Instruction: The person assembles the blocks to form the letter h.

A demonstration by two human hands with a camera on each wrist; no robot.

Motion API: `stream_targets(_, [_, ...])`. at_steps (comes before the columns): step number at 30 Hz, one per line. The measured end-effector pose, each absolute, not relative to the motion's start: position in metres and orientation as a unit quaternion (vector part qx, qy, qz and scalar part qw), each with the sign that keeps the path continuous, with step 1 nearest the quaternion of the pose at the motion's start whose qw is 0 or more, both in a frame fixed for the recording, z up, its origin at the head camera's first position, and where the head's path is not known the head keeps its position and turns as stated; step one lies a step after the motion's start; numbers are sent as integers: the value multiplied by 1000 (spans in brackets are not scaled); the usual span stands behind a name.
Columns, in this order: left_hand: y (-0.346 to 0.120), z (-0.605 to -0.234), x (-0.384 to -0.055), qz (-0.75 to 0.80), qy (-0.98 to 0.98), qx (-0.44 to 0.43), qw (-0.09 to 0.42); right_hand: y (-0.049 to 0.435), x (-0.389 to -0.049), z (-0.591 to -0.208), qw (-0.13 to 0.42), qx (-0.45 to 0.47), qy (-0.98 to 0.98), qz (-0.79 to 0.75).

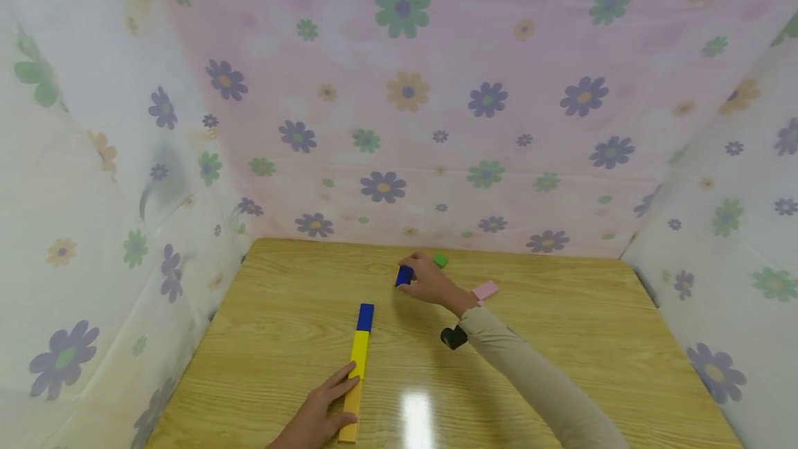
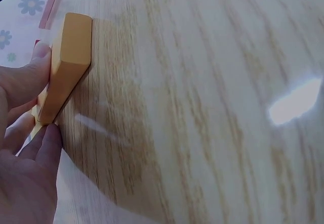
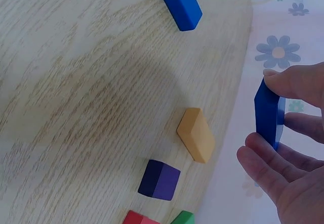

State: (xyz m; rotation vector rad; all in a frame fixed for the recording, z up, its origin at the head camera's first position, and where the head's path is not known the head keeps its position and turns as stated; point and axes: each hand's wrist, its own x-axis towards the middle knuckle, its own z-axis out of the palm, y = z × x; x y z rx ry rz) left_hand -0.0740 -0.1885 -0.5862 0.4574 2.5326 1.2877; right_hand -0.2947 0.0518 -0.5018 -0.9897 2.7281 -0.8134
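A straight row of blocks lies on the table: a blue block [image 1: 366,317], a yellow block [image 1: 359,352] and an orange block [image 1: 351,400] nearest the front. My left hand [image 1: 318,413] rests on this row from its left side, fingers on the yellow part and thumb on the orange. The left wrist view shows the orange block's end [image 2: 75,39] beside the left thumb. Farther back, my right hand [image 1: 430,281] pinches another blue block [image 3: 268,113] between thumb and fingers, held up off the table.
Around the right hand lie a green block [image 1: 440,260], a pink block [image 1: 485,290] and a black heart-shaped piece [image 1: 454,337], partly under the sleeve. The right wrist view has an orange block [image 3: 196,135], a purple block [image 3: 159,180] and a red block [image 3: 139,217]. Flowered cloth [image 1: 399,123] surrounds the table.
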Motion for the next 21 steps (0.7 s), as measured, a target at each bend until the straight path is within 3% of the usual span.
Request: stream_targets(21, [-190,-590,-74,445,870,173,122,35,-295,-513,89,-346,888,-290])
